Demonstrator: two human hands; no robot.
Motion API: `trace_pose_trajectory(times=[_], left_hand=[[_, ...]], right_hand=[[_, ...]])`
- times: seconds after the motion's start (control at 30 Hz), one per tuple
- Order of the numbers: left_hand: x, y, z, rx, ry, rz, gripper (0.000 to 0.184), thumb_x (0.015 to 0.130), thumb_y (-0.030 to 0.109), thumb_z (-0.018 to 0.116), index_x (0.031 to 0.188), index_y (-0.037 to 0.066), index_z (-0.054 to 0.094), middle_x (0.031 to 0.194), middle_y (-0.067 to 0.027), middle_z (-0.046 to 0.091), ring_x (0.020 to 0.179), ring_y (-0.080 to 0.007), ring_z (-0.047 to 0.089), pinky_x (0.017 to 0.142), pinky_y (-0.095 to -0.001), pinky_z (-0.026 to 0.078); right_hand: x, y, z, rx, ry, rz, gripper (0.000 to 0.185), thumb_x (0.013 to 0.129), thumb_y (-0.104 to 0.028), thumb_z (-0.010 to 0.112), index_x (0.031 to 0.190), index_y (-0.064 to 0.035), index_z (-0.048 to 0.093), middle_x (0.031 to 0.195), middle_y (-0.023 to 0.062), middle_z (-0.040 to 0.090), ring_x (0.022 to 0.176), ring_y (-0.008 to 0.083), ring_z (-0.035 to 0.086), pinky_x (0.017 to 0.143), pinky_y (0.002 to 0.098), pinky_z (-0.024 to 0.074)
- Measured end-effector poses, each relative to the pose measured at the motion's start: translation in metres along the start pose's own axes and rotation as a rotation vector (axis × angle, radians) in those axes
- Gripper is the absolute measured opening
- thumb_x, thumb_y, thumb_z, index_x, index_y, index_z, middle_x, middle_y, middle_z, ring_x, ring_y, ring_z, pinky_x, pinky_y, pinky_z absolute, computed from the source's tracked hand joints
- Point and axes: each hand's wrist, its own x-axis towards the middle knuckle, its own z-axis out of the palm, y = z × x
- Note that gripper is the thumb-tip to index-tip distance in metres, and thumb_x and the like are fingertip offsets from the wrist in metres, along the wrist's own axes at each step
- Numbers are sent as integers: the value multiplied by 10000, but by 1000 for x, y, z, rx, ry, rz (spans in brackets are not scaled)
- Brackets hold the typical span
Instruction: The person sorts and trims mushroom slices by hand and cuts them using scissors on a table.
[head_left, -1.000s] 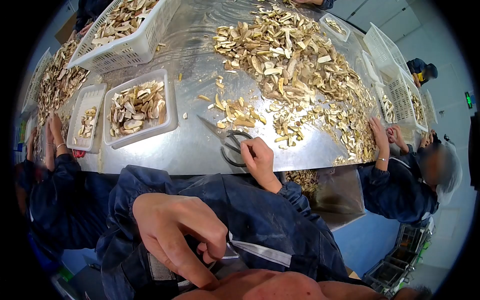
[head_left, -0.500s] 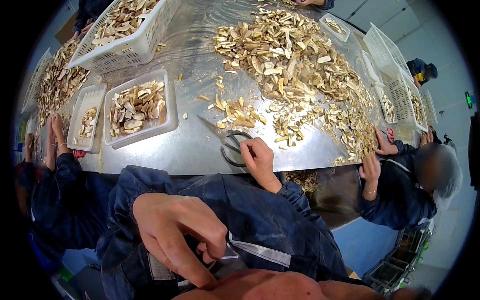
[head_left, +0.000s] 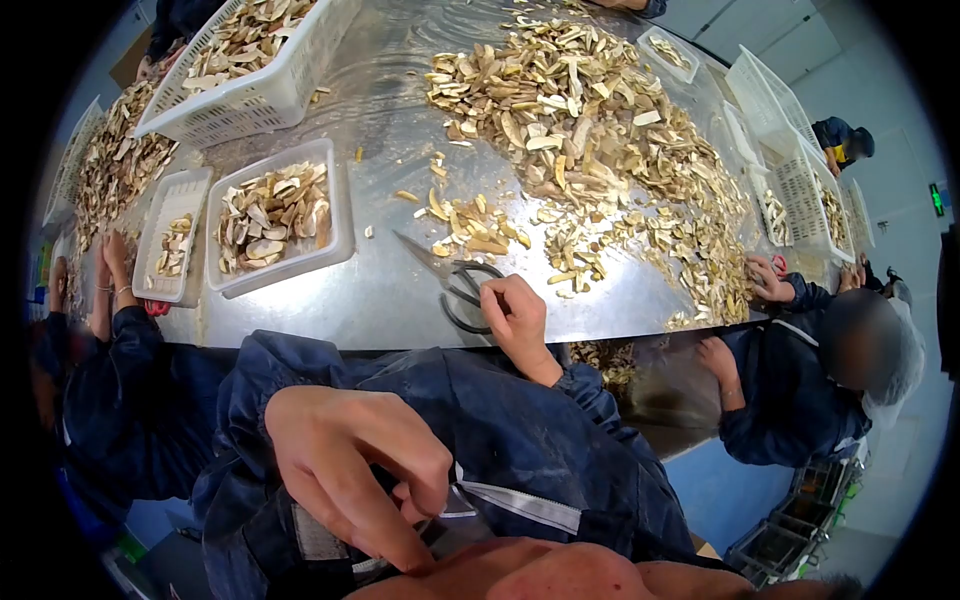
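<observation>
My left hand is raised in front of my chest, one finger reaching to the bare skin at my neck. Its fingers are bent with a gap between them, and nothing shows in them. At the table edge, my right hand is closed over the black handles of a pair of scissors. The scissors lie flat, blades pointing toward the far left. Just beyond the blades is a small group of dried mushroom slices. A larger heap of mushroom slices spreads behind and to the right.
On the left stand a white tub of slices, a narrow white tray and a tall slotted basket. More white baskets line the far right. Co-workers sit on both sides, the right one's hand at the heap.
The right-hand co-worker's nearer hand has dropped from the table edge toward their body. My own hands and the scissors have hardly moved.
</observation>
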Motion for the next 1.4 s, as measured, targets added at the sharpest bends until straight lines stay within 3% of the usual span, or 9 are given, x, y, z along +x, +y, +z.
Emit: trace_pose_trajectory(times=[0.13,0.3,0.4,0.5,0.63,0.9,1.03,1.13,1.4], left_hand=[[-3,-6,-24,-69,37,-77,110,946,114,673,946,4,680,861,-151,606,628,-214,573,552,-288,433],[-23,-36,-53,68,817,-382,189,954,108,667,848,97,512,753,-6,550,623,-86,510,575,-232,417],[-35,-88,-93,267,880,-538,208,962,156,671,849,98,507,709,3,527,601,-80,512,544,-246,425],[-32,-136,-115,215,963,-589,202,964,169,678,856,92,525,714,29,519,588,-45,476,539,-212,392],[-36,-178,-129,251,1076,-457,197,985,199,657,869,75,557,703,54,521,589,-14,450,510,-191,338],[-52,-160,-137,677,1034,-333,167,1007,163,606,914,28,576,703,38,477,657,-36,414,583,-220,358],[-60,-170,-144,726,1000,-319,167,1014,162,596,930,20,576,733,26,503,669,-37,439,592,-219,375],[-56,-164,-141,506,1048,-379,170,1024,170,585,949,18,579,747,28,506,679,-34,451,598,-215,385],[-58,-170,-142,455,1036,-407,157,1037,170,560,990,20,568,799,35,505,705,-20,459,615,-199,413]], right_hand=[[-2,-3,-6,29,85,42,37,910,-30,674,889,-1,666,745,74,580,603,164,533,561,281,417],[5,2,-27,-169,78,135,47,908,-54,683,934,-16,672,798,100,592,659,216,582,599,305,453],[5,2,-27,-450,-136,123,136,889,-131,704,992,-44,684,895,140,619,735,316,639,637,381,498],[20,-7,-30,-296,-183,171,118,867,-145,704,928,-47,680,871,145,626,748,359,642,653,431,508],[76,25,-48,-476,-2,104,105,855,-122,700,940,-63,683,861,143,627,744,360,640,647,434,509],[136,70,-41,-837,-138,148,275,804,-131,732,1064,-59,676,1020,143,581,871,363,636,719,458,533],[129,52,-39,-640,-73,219,230,860,-161,728,1041,-31,673,928,91,631,713,263,623,658,378,515],[117,49,-42,53,30,624,198,909,-155,694,998,18,663,819,38,629,651,149,565,610,296,476],[109,49,-48,307,5,722,87,952,-97,629,979,-15,632,802,27,650,668,73,570,574,214,422]])
